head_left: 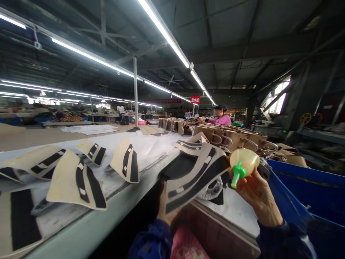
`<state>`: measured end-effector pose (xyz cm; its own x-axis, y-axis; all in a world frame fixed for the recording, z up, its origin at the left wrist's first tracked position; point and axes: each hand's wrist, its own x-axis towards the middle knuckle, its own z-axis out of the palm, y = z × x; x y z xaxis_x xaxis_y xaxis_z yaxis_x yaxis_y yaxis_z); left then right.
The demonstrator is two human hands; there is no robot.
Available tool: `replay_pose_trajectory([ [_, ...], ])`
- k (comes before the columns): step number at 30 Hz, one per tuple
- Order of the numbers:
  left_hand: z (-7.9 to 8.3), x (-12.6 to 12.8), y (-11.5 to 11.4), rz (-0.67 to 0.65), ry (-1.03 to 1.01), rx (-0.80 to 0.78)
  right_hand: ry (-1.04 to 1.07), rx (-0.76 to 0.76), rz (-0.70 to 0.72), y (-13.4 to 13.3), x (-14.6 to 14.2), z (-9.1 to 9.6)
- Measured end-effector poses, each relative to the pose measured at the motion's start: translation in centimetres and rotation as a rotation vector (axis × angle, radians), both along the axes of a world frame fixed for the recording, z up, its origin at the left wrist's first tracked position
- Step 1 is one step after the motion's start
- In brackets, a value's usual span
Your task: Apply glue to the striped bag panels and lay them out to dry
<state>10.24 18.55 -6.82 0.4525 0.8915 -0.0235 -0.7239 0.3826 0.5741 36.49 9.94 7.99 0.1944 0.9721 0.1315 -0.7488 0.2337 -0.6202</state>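
My right hand (256, 196) is closed around a pale yellow squeeze bottle (245, 160) with a green nozzle (236, 174) pointing down and left. The nozzle tip sits beside the edge of a cream and black shoe upper piece (194, 176). My left hand (164, 212) holds that piece from underneath, and the piece hides most of its fingers. Both arms wear dark blue sleeves. Several similar cream and black pieces (78, 181) lie along the conveyor belt (151, 147) to my left.
A blue bin (309, 190) stands at my right. Brown shoe uppers (234, 138) are piled beyond my hands, and a person in a pink top (222, 118) works behind them. A steel post (135, 91) rises past the belt. Other workers sit far left.
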Motion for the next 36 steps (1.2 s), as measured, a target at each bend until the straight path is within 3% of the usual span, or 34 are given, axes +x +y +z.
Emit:
replay_pose_trajectory([
  [4,0.1,-4.8,-1.1,0.029,-0.019,-0.033,0.020,-0.103,0.001,-0.3,0.5,-2.8],
  [7,-0.7,-6.4,-3.0,0.035,0.010,-0.116,0.014,-0.141,0.052,0.1,0.9,-5.1],
  [13,-4.1,-5.5,-7.2,-0.003,0.072,-0.272,0.069,-0.284,0.127,1.5,-0.4,-9.6],
  [16,-5.1,-5.0,-7.6,0.019,0.087,-0.313,0.072,-0.323,0.126,2.1,-1.2,-11.0],
  [18,-4.9,-5.1,-7.5,0.035,0.101,-0.314,0.072,-0.316,0.098,2.6,-1.3,-11.2],
  [23,-1.6,-5.8,-8.3,0.136,0.141,-0.224,0.079,-0.115,-0.071,3.0,-1.5,-9.2],
  [28,2.9,-4.4,-10.4,0.229,0.162,-0.123,-0.043,0.138,-0.186,-0.6,-5.9,-6.9],
  [32,5.7,-3.0,-11.8,0.259,0.138,-0.045,-0.290,0.165,-0.128,-4.4,-10.3,-7.2],
  [36,7.4,-2.8,-13.0,0.203,0.116,0.033,-0.410,0.259,-0.153,-5.4,-11.8,-8.2],
])
